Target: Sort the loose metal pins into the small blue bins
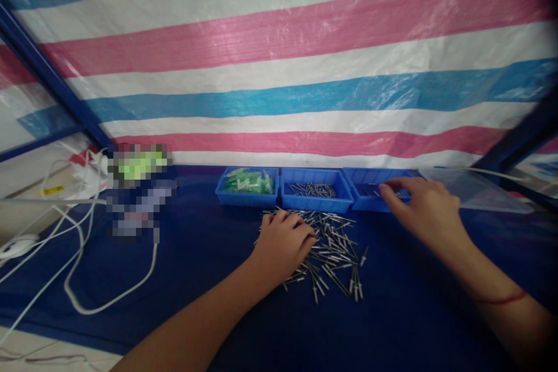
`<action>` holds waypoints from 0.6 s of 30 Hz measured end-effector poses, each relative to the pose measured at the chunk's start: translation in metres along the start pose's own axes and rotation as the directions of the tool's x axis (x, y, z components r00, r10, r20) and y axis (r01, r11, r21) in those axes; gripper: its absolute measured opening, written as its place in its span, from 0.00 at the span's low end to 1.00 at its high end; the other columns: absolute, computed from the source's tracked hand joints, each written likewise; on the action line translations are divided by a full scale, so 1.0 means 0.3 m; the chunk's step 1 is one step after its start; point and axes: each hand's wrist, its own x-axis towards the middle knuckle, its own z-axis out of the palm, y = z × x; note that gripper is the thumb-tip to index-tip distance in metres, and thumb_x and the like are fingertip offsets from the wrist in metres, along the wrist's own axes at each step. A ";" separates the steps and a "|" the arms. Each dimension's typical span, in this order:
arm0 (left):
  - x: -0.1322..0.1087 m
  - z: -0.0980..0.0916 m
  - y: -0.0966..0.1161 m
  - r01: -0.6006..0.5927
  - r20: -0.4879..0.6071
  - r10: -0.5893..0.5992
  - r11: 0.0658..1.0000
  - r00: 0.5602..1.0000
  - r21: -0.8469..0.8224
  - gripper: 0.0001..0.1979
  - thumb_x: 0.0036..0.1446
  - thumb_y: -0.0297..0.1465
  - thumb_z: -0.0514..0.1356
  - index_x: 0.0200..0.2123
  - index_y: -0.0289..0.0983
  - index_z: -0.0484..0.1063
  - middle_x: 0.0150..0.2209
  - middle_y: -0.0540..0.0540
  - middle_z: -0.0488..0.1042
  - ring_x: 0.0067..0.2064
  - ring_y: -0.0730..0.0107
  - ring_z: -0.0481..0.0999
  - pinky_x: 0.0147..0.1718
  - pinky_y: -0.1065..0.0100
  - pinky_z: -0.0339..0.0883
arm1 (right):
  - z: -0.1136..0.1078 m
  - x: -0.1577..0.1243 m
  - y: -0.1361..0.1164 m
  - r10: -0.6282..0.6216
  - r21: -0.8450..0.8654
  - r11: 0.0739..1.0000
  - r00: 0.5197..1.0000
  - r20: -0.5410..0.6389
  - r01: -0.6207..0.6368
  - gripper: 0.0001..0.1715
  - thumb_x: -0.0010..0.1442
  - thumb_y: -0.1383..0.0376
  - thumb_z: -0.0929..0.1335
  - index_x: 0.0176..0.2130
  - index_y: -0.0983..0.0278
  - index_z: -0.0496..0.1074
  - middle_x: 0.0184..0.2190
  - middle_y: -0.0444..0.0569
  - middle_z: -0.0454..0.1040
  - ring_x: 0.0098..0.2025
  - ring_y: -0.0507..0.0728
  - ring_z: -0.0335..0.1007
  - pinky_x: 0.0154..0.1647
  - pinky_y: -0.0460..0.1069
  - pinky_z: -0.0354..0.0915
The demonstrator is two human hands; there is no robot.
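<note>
A loose pile of blind rivets, silvery with thin pins, lies on the dark blue tabletop. My left hand rests palm down on the pile's left side, fingers bent inward; the fingertips and whatever they grip are hidden among the rivets. Over the right blue bin is my right hand, thumb and forefinger curled together at the tips. A few thin metal pieces show by those fingertips, but whether one is pinched is unclear. More rivets lie in the middle blue bin.
The left blue bin holds green-and-clear plastic packets. White cables loop across the left side, near a blurred-out patch. A clear plastic sheet lies at right. Striped sheeting hangs behind the table.
</note>
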 end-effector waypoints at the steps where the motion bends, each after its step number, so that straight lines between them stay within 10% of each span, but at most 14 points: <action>1: 0.001 -0.001 0.000 0.005 0.002 -0.005 1.000 1.000 -0.001 0.12 0.63 0.37 0.51 0.39 0.43 0.73 0.41 0.50 0.74 0.46 0.61 0.65 0.41 0.58 0.55 | 0.002 -0.008 -0.014 -0.043 0.038 0.998 0.999 -0.016 0.044 0.14 0.58 0.56 0.64 0.37 0.60 0.75 0.34 0.51 0.76 0.38 0.62 0.69 0.30 0.52 0.56; 10: -0.001 0.007 0.003 0.074 0.015 -0.073 0.997 0.997 -0.029 0.10 0.62 0.35 0.51 0.36 0.41 0.71 0.41 0.50 0.72 0.45 0.62 0.65 0.40 0.60 0.56 | -0.022 -0.106 -0.175 -0.417 0.366 0.839 0.908 -0.041 0.401 0.10 0.60 0.61 0.64 0.37 0.61 0.74 0.37 0.50 0.76 0.41 0.61 0.68 0.45 0.57 0.62; 18: 0.004 0.007 0.011 0.074 -0.050 -0.079 0.993 0.996 -0.092 0.10 0.64 0.32 0.48 0.38 0.39 0.68 0.41 0.49 0.72 0.45 0.64 0.67 0.41 0.62 0.57 | -0.037 -0.160 -0.258 -0.582 0.649 0.649 0.809 0.087 0.397 0.08 0.60 0.63 0.65 0.38 0.61 0.73 0.36 0.50 0.76 0.40 0.58 0.69 0.43 0.55 0.65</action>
